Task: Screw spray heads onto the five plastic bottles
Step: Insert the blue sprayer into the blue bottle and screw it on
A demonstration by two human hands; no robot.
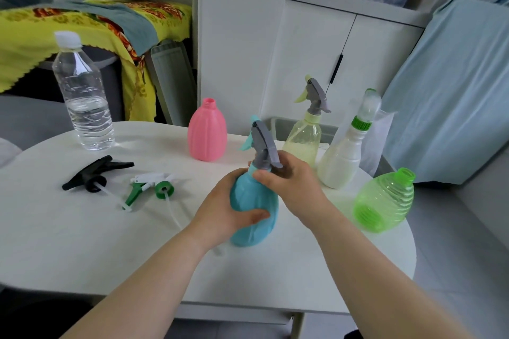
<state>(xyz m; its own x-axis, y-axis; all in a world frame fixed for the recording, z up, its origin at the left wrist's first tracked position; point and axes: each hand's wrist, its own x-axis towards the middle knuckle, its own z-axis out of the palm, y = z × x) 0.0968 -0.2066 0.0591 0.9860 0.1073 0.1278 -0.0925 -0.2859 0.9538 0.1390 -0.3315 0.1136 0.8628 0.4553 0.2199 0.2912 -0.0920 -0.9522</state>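
Observation:
My left hand (224, 208) wraps the body of a blue bottle (254, 217) standing tilted at the table's middle. My right hand (289, 181) grips the collar of the grey spray head (264, 147) sitting on the bottle's neck. Behind, a pink bottle (207, 132) stands with a bare neck. A pale yellow bottle (304, 139) carries a grey spray head. A white bottle (343, 158) has a green collar and clear cap. A green ribbed bottle (384, 201) leans at the right with an open neck. A black spray head (95, 173) and a green-white spray head (150, 187) lie loose at the left.
A clear water bottle (84, 96) with a white cap stands at the back left of the white oval table (82, 242). The green bottle sits near the table's right edge. White cupboards and a cloth-covered seat are behind.

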